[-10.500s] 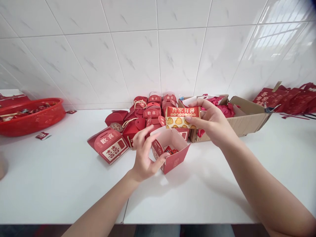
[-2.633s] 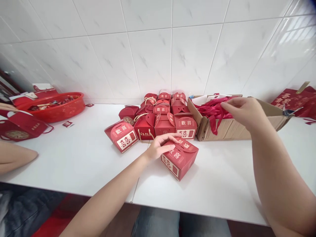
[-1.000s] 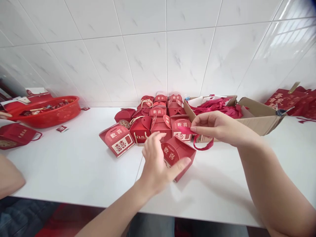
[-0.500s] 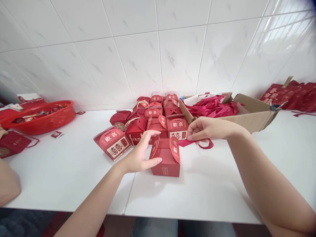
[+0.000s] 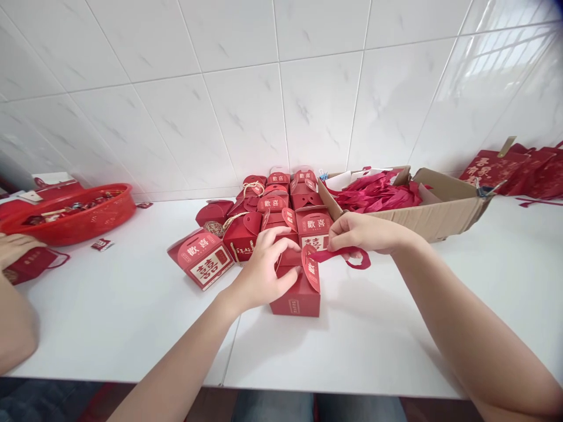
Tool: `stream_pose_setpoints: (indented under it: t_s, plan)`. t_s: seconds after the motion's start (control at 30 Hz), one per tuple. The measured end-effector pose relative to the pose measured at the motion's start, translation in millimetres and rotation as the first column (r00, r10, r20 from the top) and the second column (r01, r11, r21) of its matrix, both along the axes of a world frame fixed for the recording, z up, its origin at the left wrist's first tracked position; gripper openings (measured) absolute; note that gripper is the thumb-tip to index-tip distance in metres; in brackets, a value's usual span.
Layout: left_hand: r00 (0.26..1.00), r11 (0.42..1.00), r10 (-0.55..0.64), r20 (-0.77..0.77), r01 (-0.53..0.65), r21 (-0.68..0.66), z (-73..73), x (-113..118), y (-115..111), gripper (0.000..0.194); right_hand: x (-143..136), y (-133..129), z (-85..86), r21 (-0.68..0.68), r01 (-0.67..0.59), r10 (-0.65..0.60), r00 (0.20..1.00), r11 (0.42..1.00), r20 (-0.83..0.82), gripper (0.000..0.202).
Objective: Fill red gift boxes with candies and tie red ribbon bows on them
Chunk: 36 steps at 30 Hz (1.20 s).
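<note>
Shifted since a moment ago: the left hand (image 5: pixel 266 269) is reaching farther over the red box (image 5: pixel 299 299), and the right hand (image 5: pixel 360 233) is bringing a ribbon (image 5: pixel 361 262) farther in against the box's right flap.
Table (image 5: pixel 352 351): it is carrying everything here, white and running along the tiled wall.
Carton (image 5: pixel 440 221): it is standing beyond the right hand, holding a heap of ribbons (image 5: pixel 378 192).
Basin (image 5: pixel 88 221): it is sitting far left, near a co-worker's hand (image 5: pixel 16 249).
Finished-looking boxes (image 5: pixel 271 203): they are crowding together behind the red box.
Left fingers: they are spreading over the red box's top, thumb apart; whether they are touching it, I cannot tell.
Right fingers: they are pinching the ribbon.
Red box: it is standing upright on the table, between both hands.
Ribbon: it is curling below the right hand.
Small packet (image 5: pixel 102 245): it is lying near the basin.
</note>
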<state>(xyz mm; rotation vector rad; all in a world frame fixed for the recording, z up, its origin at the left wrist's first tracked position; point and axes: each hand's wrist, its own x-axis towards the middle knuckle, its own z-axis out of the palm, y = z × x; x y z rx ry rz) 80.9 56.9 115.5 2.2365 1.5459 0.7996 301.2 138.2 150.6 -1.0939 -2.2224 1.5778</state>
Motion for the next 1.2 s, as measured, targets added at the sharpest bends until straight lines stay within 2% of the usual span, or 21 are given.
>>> stream_pose_setpoints:
  t_s: [0.23, 0.57, 0.73, 0.97, 1.2]
  plan:
    - [0.999, 1.0, -0.016, 0.04, 0.017, -0.027, -0.1, -0.4, 7.6, 0.018, -3.4, 4.7, -6.9, 0.021, -0.035, 0.035, 0.999, 0.999, 0.008, 0.026]
    - [0.998, 0.998, 0.016, 0.064, -0.012, -0.058, -3.5, 7.5, 3.4, 0.021, -8.2, -3.8, -2.4, 0.015, -0.021, 0.021, 1.0, 1.0, 0.017, 0.028]
    - [0.998, 0.997, 0.029, 0.064, -0.025, -0.069, -6.6, 12.3, 1.1, 0.027, -10.7, -2.6, -5.1, -0.016, -0.032, 0.031, 0.999, 0.999, -0.033, 0.027]
    - [0.997, 0.995, 0.045, 0.057, -0.039, -0.095, -7.6, 20.4, 1.0, 0.025, -10.6, -3.3, -5.2, -0.031, -0.02, 0.016, 0.994, 0.999, -0.109, 0.026]
    - [0.977, 0.989, 0.082, 0.195, -0.056, -0.139, -6.9, 30.8, 0.2, 0.021, -10.7, -2.9, -4.3, -0.042, -0.015, 0.01, 0.992, 0.999, -0.129, 0.026]
